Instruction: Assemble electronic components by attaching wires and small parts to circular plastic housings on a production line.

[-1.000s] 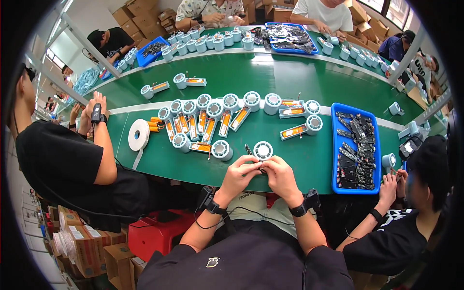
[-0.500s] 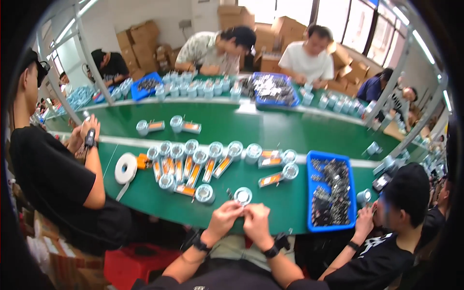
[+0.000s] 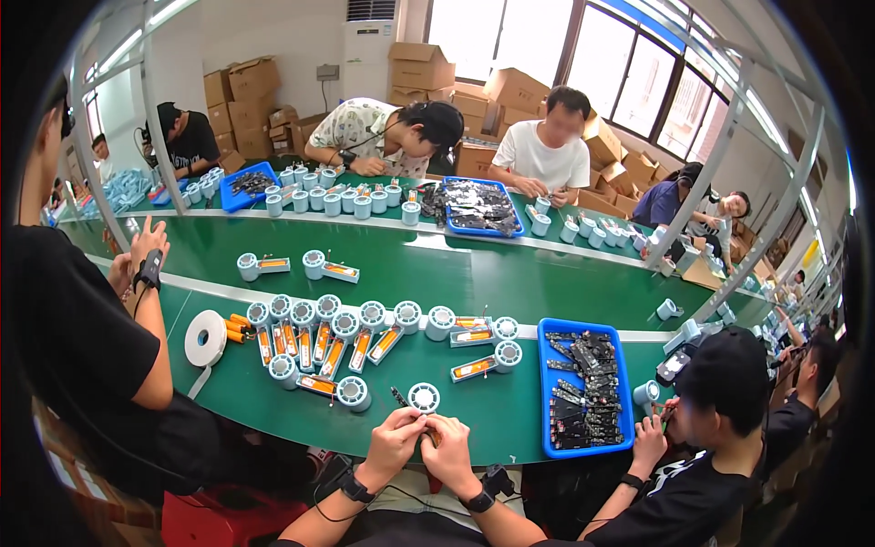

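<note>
Jointly, near the front edge of the counter (image 3: 492, 410), your left hand (image 3: 392, 450) and right hand (image 3: 447, 450) pinched a pale-blue housing (image 3: 423, 398), dark strip (image 3: 398, 396) alongside.

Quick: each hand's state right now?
Left hand: closed at the near side of the blue fan.
Right hand: closed at the same fan; exact grip hidden.

**Busy Scene on the Green Bench (image 3: 492, 401)**

And here on the near side, a white tape roll (image 3: 215, 330) lies with its loose end trailing, orange cells (image 3: 237, 328) just beside it! Next come pale-blue units (image 3: 344, 325), bunched close, orange showing in their handles. Over right, a blue tray (image 3: 588, 450)! Beyond the pale strip (image 3: 652, 336), two more units (image 3: 313, 264) lie near each other.
</note>
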### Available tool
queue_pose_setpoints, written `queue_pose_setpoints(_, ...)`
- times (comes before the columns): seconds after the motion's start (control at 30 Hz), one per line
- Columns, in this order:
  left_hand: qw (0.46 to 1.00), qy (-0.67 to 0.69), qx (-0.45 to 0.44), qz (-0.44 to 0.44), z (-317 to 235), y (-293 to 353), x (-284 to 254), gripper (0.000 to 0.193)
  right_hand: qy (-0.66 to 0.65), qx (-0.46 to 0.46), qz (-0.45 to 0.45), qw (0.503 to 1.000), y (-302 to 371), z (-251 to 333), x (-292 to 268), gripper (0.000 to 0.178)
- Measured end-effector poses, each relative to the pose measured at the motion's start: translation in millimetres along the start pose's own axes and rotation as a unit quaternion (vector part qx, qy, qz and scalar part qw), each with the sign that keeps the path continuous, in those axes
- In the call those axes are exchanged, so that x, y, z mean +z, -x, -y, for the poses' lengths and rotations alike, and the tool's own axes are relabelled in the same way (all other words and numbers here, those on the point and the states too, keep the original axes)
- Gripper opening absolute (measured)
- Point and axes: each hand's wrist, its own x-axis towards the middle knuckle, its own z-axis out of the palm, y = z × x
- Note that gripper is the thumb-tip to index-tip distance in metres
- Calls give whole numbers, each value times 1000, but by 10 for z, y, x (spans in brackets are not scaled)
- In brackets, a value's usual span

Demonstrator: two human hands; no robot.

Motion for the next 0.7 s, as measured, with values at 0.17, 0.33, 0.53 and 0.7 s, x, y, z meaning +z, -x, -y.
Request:
queue_pose_setpoints(0.17, 1000, -18, -18, 0, -23, -51, -23, 17, -24, 1, -9, 1000, 3, 12, 18, 25)
queue_pose_setpoints(0.33, 999, -26, -26, 38, -242, -71, -115, 22, -63, 8, 3, 998, -37, -129, -66, 19)
queue_pose_setpoints(0.53, 992, -84, -1, 97, -356, -246, -236, 27, -68, 14, -66, 995, -163, -230, -323, 8)
queue_pose_setpoints(0.7, 960, -14, -198, 199, -265, -342, -161, 30, -125, 126, 44, 983, -137, -184, -532, 9)
